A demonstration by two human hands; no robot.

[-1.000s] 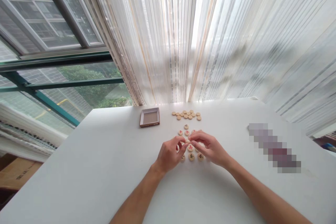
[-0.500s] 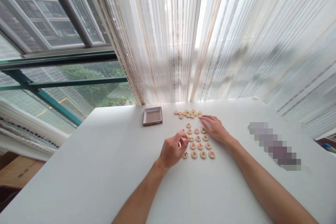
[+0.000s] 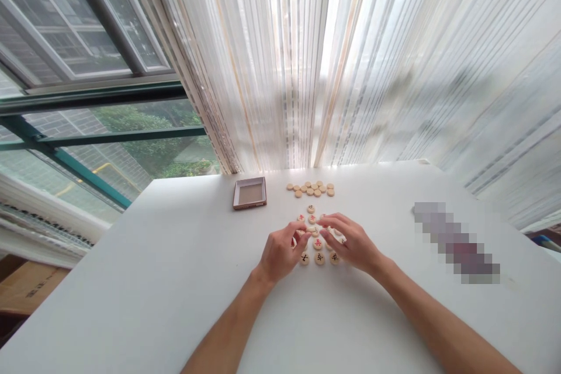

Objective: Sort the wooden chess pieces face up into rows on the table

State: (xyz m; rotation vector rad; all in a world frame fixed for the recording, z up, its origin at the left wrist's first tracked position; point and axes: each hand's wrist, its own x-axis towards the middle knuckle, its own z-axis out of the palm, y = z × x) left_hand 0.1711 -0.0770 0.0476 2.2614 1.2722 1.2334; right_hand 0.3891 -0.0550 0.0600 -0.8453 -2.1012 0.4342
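Round wooden game discs (image 3: 319, 258) with red or black characters lie in rows on the white table (image 3: 175, 280). My left hand (image 3: 280, 252) and my right hand (image 3: 353, 243) meet over these rows. Left thumb and forefinger pinch a disc (image 3: 311, 229) just above the rows, and my right fingertips touch its other side. My right fingers are curled, with a pale disc (image 3: 337, 235) showing under them. A pile of blank-side-up discs (image 3: 311, 189) lies farther back, beyond both hands.
A small shallow brown box (image 3: 249, 193) stands open left of the pile. A blurred-out patch (image 3: 456, 242) lies on the table at the right. Sheer striped curtains (image 3: 350, 58) hang behind the table, and a window (image 3: 87, 70) is at the left.
My right hand reached to the far pile half a second ago and has come back to the rows beside my left hand. My left hand stayed over the rows.
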